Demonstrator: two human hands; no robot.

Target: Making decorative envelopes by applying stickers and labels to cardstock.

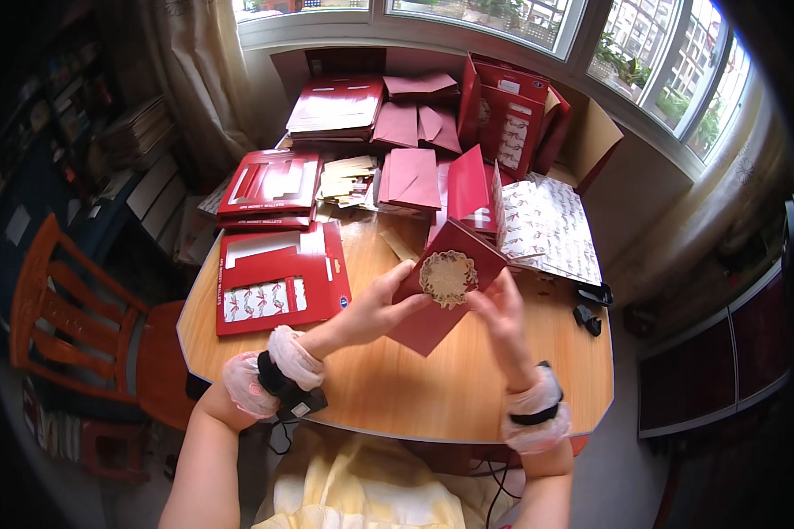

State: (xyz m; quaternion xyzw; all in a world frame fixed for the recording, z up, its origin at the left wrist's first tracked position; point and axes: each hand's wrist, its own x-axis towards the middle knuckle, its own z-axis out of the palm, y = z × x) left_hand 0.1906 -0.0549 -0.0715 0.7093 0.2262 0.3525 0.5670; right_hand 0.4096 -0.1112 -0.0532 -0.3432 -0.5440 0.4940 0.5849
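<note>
A dark red card wallet (473, 241) with a round gold wreath decoration (448, 279) on its face is held tilted above the table. My left hand (387, 301) grips its left edge, the thumb lying on the front. At the opposite edge, my right hand (501, 317) has its thumb by the wreath's lower right rim and its other fingers along the card's side. Below the wreath, a plain red panel (427, 330) hangs down to a corner; whether it is a flap or a separate envelope is unclear.
Flat red window boxes (281, 278) lie at left, with more stacked boxes (271, 182) behind. Red envelopes (410, 178), gold pieces (347, 178), patterned sheets (556, 228) and an upright carton (509, 112) fill the back. Small black objects (589, 321) sit at right; a wooden chair (79, 317) stands left.
</note>
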